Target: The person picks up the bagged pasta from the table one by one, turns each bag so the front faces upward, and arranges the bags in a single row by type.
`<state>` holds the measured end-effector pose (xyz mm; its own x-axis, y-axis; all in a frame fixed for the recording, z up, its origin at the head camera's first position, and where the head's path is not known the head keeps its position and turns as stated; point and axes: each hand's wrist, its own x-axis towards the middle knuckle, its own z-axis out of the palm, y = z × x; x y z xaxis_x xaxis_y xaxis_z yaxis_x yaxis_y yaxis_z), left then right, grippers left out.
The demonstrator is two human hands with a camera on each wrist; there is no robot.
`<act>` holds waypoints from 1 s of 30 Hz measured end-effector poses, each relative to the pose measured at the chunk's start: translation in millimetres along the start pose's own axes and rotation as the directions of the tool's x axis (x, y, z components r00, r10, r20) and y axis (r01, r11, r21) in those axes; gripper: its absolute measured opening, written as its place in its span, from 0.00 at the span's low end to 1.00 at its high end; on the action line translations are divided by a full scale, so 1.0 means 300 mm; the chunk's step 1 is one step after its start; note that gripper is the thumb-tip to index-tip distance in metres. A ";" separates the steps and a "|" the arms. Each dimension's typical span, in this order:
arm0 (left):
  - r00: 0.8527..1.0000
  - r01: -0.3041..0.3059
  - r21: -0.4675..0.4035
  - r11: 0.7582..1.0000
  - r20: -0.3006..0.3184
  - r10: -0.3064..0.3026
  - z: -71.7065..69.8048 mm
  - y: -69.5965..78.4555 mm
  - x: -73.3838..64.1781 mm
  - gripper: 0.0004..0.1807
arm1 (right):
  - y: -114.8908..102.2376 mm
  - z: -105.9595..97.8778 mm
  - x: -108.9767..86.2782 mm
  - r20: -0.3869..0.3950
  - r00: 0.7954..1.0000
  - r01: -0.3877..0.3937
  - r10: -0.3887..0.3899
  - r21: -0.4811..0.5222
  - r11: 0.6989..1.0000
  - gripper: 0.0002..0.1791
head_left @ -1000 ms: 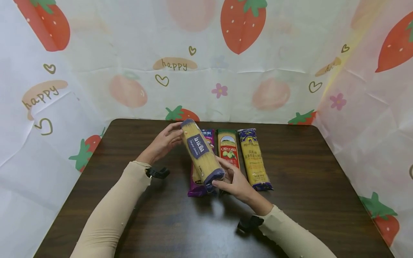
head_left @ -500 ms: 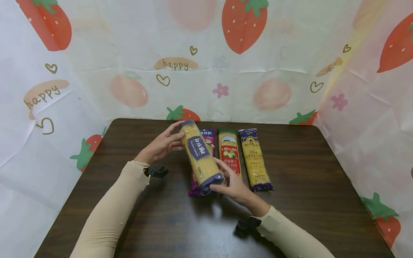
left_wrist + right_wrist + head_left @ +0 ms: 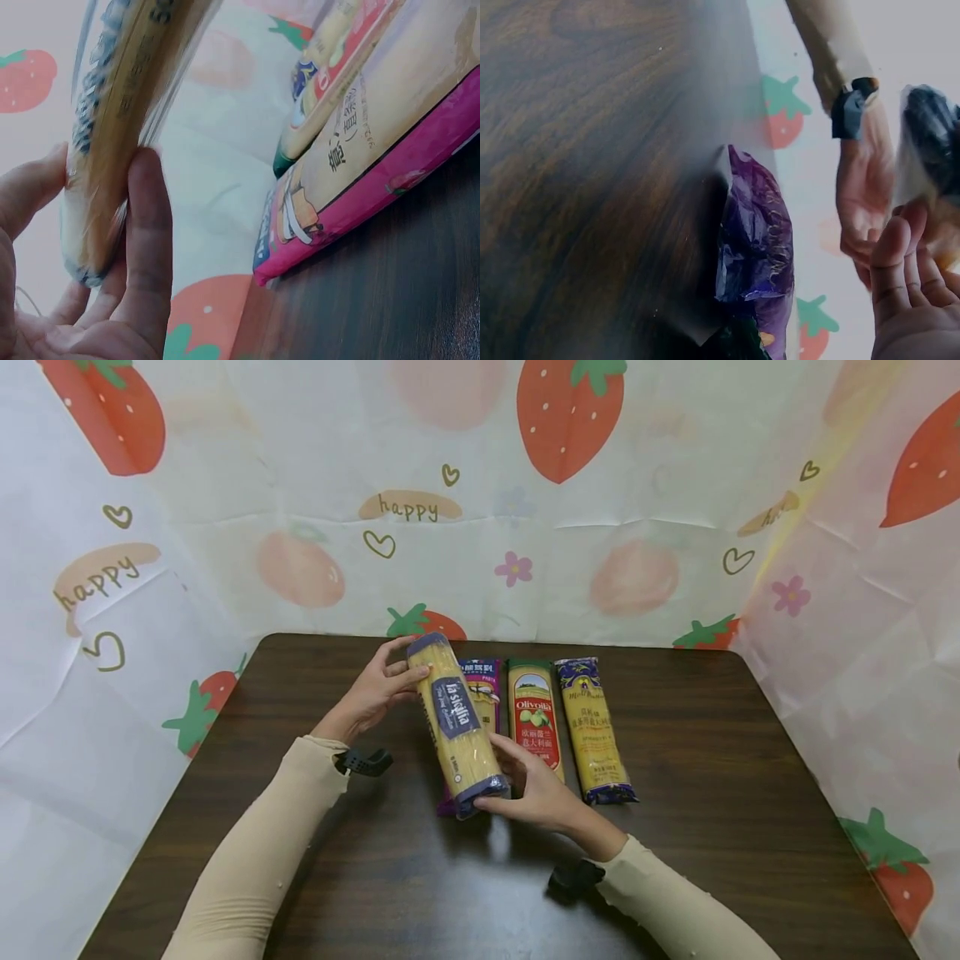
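Note:
In the head view, a pack of spaghetti (image 3: 461, 752) with a dark blue "la sicilia" label is held tilted above the table, its upper end leaning left. My left hand (image 3: 372, 692) grips the upper end, thumb on one side and fingers on the other, as the left wrist view also shows on the pack (image 3: 112, 135). At the lower end, my right hand (image 3: 542, 787) pinches the blue-edged wrapper between thumb and fingers. Behind the held pack, a purple pasta pack (image 3: 483, 681) lies partly hidden on the table.
To the right of the purple pack lie a red-and-green Olivoila pasta pack (image 3: 535, 714) and a yellow-and-blue pasta pack (image 3: 595, 731), side by side on the dark wooden table (image 3: 712, 827). A strawberry-print cloth (image 3: 555, 552) stands around the table's back and sides.
The spaghetti pack has shifted slightly left, both hands moving with it, and its label has turned a little. More of the purple and Olivoila packs shows now. Those on the table stay put.

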<state>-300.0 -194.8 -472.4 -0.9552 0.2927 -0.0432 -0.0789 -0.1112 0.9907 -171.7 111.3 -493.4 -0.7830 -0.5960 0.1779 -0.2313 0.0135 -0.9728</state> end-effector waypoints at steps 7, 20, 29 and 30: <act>0.999 -0.009 -0.007 1.000 -0.043 0.009 0.003 0.008 -0.004 0.39 | 0.011 0.000 0.001 0.018 0.997 0.072 -0.070 -0.115 0.991 0.59; 0.999 -0.008 0.032 0.999 -0.050 0.009 0.009 0.013 -0.010 0.39 | 0.005 -0.004 0.007 0.120 0.991 0.084 -0.063 -0.187 0.979 0.63; 0.996 0.020 0.082 0.996 -0.085 -0.013 -0.024 0.000 -0.002 0.41 | -0.005 0.034 0.051 0.066 0.998 0.000 0.025 -0.356 0.934 0.62; 0.996 0.026 0.091 0.996 -0.086 -0.018 -0.030 -0.005 0.001 0.41 | -0.005 0.039 0.057 0.065 0.997 -0.016 0.043 -0.361 0.932 0.61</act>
<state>-302.7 -203.0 -474.9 -0.9746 0.2118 -0.0724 -0.0777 -0.0167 0.9968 -178.0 91.6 -490.7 -0.7532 -0.6455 0.1264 -0.4114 0.3123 -0.8563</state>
